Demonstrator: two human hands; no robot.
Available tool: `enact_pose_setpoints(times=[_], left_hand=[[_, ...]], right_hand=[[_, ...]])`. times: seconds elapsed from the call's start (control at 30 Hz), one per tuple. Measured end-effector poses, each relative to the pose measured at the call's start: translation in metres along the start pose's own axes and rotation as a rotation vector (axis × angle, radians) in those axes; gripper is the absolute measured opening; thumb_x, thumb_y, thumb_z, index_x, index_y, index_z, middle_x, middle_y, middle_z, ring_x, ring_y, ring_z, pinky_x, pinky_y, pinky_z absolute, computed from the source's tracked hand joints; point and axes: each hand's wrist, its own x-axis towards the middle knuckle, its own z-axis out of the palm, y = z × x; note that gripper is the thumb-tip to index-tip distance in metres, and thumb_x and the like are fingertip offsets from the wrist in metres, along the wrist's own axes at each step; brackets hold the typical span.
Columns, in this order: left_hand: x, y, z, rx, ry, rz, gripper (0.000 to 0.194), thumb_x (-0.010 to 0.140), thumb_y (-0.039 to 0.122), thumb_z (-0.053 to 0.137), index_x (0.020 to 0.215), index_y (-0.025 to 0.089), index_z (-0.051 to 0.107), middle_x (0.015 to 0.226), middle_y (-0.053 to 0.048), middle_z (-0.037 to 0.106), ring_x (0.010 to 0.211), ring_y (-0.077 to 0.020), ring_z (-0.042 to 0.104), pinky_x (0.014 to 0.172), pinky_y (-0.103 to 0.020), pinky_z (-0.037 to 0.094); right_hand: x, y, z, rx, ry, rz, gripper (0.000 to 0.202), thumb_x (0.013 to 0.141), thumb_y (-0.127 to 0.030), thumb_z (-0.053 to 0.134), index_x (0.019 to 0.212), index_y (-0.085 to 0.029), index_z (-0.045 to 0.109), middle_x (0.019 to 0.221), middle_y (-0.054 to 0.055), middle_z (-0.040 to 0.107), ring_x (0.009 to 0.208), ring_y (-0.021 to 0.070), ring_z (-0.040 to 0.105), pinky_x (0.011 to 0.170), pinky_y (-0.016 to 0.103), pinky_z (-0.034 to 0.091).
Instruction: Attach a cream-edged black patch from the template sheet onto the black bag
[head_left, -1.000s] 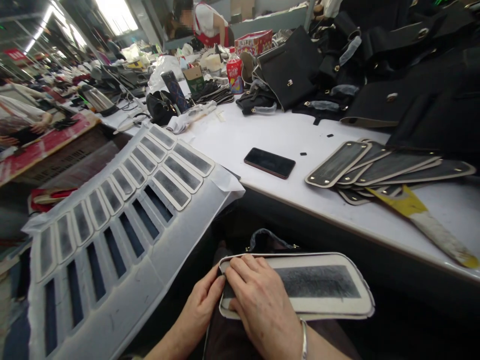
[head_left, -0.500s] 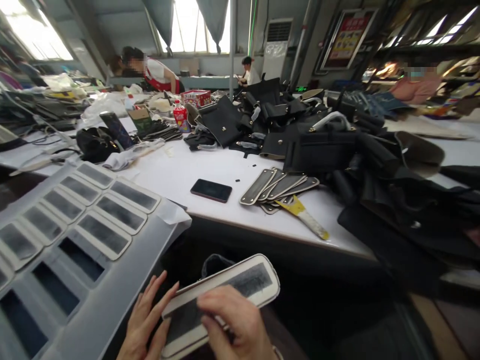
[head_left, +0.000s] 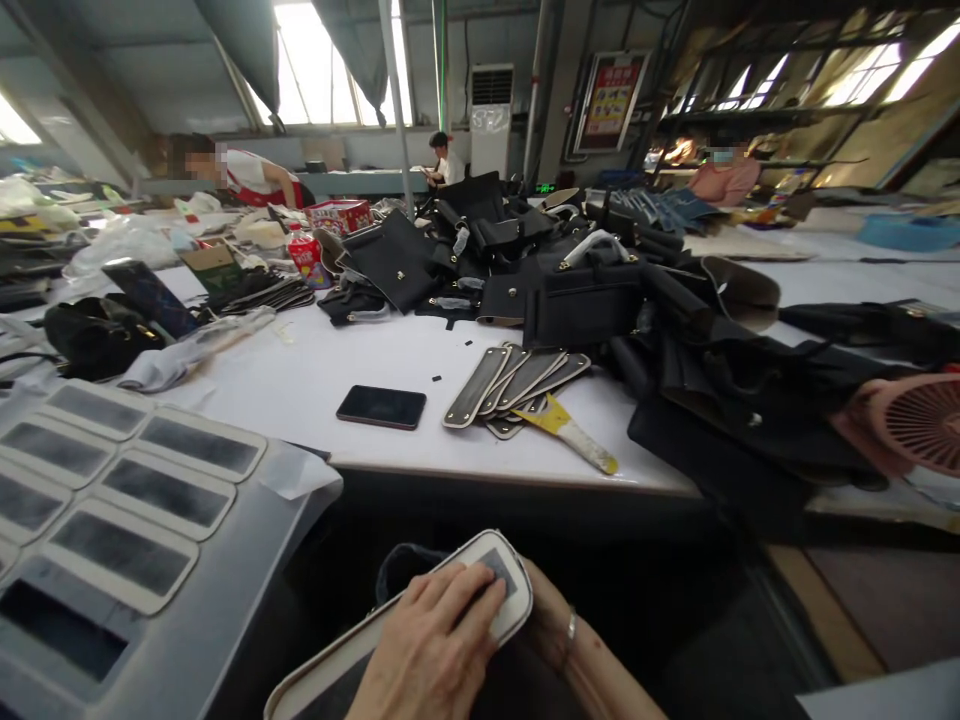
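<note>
In the head view I see a white table; below its near edge, a pale-rimmed panel. The left hand lies open on it; the right hand, partly behind, hides its grip.

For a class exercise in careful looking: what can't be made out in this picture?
- Head view, fingers of the right hand: behind the held panel.
- Head view, the panel's lower end: cut by the bottom edge.
- Head view, wording on the wall poster: too small, blurred.
</note>
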Motion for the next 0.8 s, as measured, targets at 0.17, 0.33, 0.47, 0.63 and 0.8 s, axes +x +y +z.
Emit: enact_pose_setpoints(times=[0.17, 0.33, 0.47, 0.63, 0.8], left_hand=[[0.009, 0.003, -0.003, 0.054, 0.09, 0.004, 0.036, 0.1, 0.031, 0.034, 0.113, 0.028, 0.068, 0.109, 0.005, 0.072, 0.096, -0.0132, 0.067, 0.075, -0.024, 0.056], [0.016, 0.004, 0.001, 0.081, 0.048, 0.007, 0.039, 0.101, 0.034, 0.031, 0.111, 0.031, 0.069, 0.105, 0.005, 0.072, 0.091, -0.013, 0.067, 0.072, -0.024, 0.056], [0.024, 0.003, 0.0, 0.096, 0.004, 0.045, 0.04, 0.101, 0.042, 0.032, 0.108, 0.03, 0.07, 0.104, 0.004, 0.072, 0.089, -0.0143, 0.067, 0.069, -0.025, 0.057], [0.027, 0.002, -0.002, 0.041, -0.096, 0.056, 0.033, 0.1, 0.039, 0.039, 0.115, 0.027, 0.065, 0.107, 0.003, 0.071, 0.093, -0.0157, 0.067, 0.074, -0.028, 0.06], [0.031, 0.005, -0.002, -0.165, -0.298, -0.147, 0.034, 0.089, 0.017, 0.05, 0.119, 0.028, 0.06, 0.118, 0.005, 0.067, 0.104, -0.0167, 0.064, 0.087, -0.029, 0.058]], right_hand=[[0.005, -0.003, 0.007, 0.288, -0.108, 0.16, 0.046, 0.085, -0.053, 0.066, 0.07, -0.01, 0.065, 0.07, 0.01, 0.066, 0.068, 0.0152, 0.061, 0.058, 0.019, 0.047], [0.005, -0.008, 0.005, 0.45, -0.129, 0.197, 0.058, 0.1, -0.051, 0.041, 0.077, -0.005, 0.068, 0.071, 0.016, 0.068, 0.069, 0.023, 0.066, 0.068, 0.032, 0.053], [0.003, -0.01, 0.001, 0.516, -0.133, 0.205, 0.056, 0.101, -0.047, 0.042, 0.078, -0.003, 0.068, 0.071, 0.017, 0.068, 0.072, 0.0241, 0.067, 0.072, 0.033, 0.053], [0.002, -0.004, -0.009, 0.555, -0.159, 0.196, 0.049, 0.099, -0.044, 0.049, 0.088, -0.001, 0.068, 0.079, 0.016, 0.069, 0.076, 0.0212, 0.067, 0.073, 0.029, 0.05], [0.004, 0.011, -0.013, 0.52, -0.166, 0.158, 0.038, 0.086, -0.046, 0.069, 0.082, -0.009, 0.068, 0.074, 0.007, 0.067, 0.07, 0.017, 0.063, 0.072, 0.027, 0.049]])
